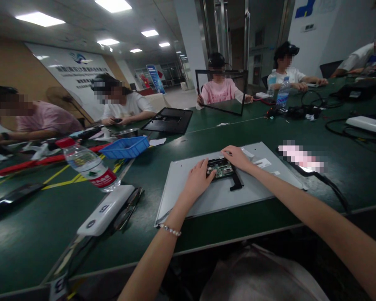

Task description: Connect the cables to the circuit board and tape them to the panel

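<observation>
- Grey panel (207, 202) in the head view: flat on the green table (144, 225), bearing a green circuit board (222, 170) and a black bracket (236, 182).
- Left hand (196, 179): fingers spread, at the board's left side.
- Right hand (238, 158): fingers bent at the far right corner; whether they pinch anything, I cannot tell.
- Progress, as judged: board seemingly seated, its circuitry uncovered; whether it is fastened cannot be told.
- Across the table, a co-worker (218, 90) holds a black frame (221, 110) upright.

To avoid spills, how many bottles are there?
3 visible: red-capped bottle at left; blue-capped bottle and paler bottle behind it, upper right. Others may be hidden.
</observation>
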`<state>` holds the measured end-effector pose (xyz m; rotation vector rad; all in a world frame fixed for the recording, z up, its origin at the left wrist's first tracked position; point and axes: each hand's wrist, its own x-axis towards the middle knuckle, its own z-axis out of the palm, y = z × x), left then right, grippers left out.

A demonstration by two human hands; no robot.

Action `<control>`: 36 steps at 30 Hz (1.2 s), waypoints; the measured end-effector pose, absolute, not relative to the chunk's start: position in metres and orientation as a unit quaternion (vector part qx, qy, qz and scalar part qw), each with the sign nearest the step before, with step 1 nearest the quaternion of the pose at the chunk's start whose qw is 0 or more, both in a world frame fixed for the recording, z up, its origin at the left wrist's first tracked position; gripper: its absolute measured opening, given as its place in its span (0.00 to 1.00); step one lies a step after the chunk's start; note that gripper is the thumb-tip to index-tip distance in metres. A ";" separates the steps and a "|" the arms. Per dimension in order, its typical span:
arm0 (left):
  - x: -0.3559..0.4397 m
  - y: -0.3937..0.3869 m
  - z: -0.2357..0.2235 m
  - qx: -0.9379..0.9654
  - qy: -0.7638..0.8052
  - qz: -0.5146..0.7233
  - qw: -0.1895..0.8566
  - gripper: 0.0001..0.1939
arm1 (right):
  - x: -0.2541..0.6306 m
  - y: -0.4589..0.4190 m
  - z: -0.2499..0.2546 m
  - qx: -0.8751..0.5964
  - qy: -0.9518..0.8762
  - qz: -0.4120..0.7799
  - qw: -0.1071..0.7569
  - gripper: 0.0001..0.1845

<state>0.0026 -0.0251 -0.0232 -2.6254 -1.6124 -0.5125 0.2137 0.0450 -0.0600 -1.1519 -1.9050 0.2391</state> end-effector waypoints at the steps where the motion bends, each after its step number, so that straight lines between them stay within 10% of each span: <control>1: 0.002 -0.025 -0.023 -0.839 -0.517 -0.171 0.011 0.28 | 0.214 0.044 -0.059 -0.463 -0.762 0.098 0.443 0.12; 36: -0.011 -0.022 -0.020 -0.819 -0.534 -0.208 0.020 0.23 | 0.209 0.039 -0.058 -0.469 -0.739 0.141 0.462 0.12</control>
